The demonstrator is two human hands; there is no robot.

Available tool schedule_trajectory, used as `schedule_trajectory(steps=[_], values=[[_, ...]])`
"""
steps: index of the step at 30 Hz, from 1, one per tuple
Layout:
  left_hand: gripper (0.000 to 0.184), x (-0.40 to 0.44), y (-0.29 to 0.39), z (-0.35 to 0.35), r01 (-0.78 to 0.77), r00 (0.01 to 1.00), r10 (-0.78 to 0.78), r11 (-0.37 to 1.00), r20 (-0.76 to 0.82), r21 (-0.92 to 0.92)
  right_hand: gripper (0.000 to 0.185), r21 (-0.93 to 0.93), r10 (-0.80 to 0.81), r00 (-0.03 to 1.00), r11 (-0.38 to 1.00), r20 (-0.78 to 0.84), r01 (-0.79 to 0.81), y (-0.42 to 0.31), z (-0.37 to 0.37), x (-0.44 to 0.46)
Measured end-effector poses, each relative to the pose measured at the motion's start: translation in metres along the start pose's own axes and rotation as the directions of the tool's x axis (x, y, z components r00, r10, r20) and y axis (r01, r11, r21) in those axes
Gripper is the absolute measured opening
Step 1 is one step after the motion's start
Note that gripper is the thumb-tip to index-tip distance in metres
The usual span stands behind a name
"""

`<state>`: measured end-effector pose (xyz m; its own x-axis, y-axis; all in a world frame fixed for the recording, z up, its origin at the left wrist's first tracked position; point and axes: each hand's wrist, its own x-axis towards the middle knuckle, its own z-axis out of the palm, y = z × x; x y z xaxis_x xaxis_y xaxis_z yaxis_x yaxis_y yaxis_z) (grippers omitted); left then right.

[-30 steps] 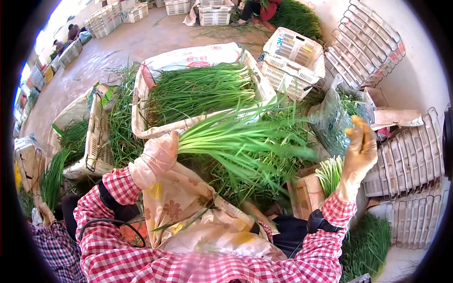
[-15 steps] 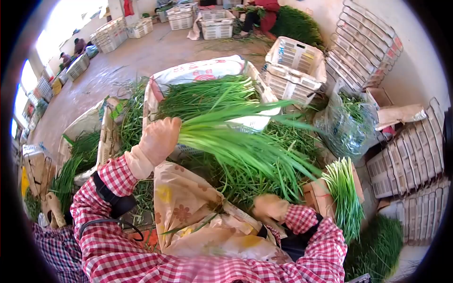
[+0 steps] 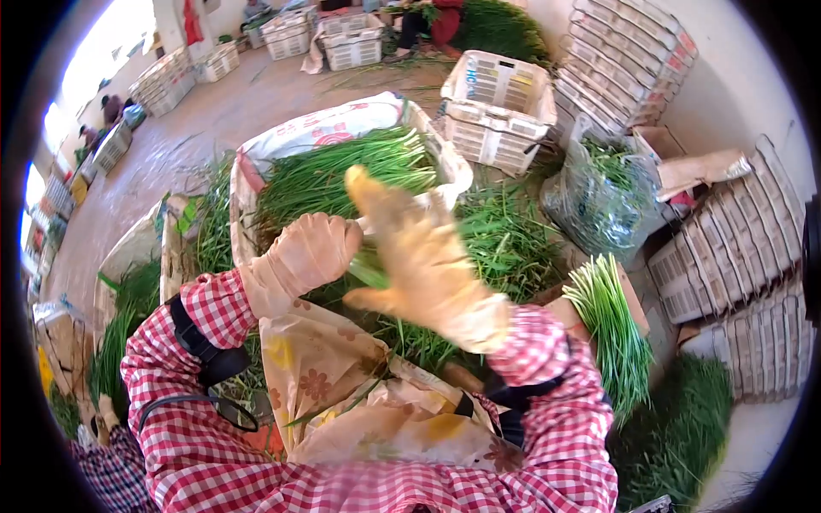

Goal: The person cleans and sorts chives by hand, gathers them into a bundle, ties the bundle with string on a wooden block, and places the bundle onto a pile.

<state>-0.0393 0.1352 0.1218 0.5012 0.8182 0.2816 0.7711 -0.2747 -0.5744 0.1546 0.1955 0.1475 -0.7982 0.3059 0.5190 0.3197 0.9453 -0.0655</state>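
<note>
Here, at left, a side crate (image 3: pixel 174 256) with greens (image 3: pixel 141 282); next, farther out, a larger crate (image 3: pixel 244 224) heaped with green stalks (image 3: pixel 316 175). Left hand (image 3: pixel 306 255) gloved, closed round a leafy bunch (image 3: pixel 369 267), mostly hidden behind the right hand (image 3: pixel 423 265), which is gloved, blurred, open and spread. Further right, a pale-ended bundle (image 3: pixel 611 333) on a box (image 3: pixel 561 315).

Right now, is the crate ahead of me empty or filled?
Filled, as far as shows: long green stalks lie heaped in the crate, though your right hand hides part.
</note>
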Motion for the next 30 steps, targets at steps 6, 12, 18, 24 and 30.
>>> schedule_trajectory(steps=[6,12,18,24,30], values=[[0.03,-0.008,-0.021,-0.017,-0.05,0.969,0.066,0.996,-0.238,0.073,0.121,0.305,0.188,0.977,0.929,0.097,-0.209,0.039,0.051,-0.056],[0.044,-0.022,-0.033,-0.008,-0.148,0.963,0.143,0.989,-0.23,-0.007,0.08,0.165,0.276,0.401,0.606,0.873,-0.778,0.125,-0.012,-0.106],[0.047,-0.003,-0.016,-0.002,-0.203,0.901,0.224,0.975,-0.372,0.096,0.077,0.775,0.283,0.959,0.605,0.008,-0.185,0.08,-0.053,-0.061],[0.052,0.011,-0.012,-0.015,-0.299,0.871,0.239,0.951,-0.43,-0.079,0.054,0.795,0.065,0.902,0.447,0.427,-0.409,0.054,0.013,-0.054],[0.054,0.013,-0.004,0.0,-0.328,0.859,0.206,0.924,-0.469,-0.195,0.04,0.879,0.326,0.852,0.108,0.411,-0.465,0.045,0.04,-0.068]])
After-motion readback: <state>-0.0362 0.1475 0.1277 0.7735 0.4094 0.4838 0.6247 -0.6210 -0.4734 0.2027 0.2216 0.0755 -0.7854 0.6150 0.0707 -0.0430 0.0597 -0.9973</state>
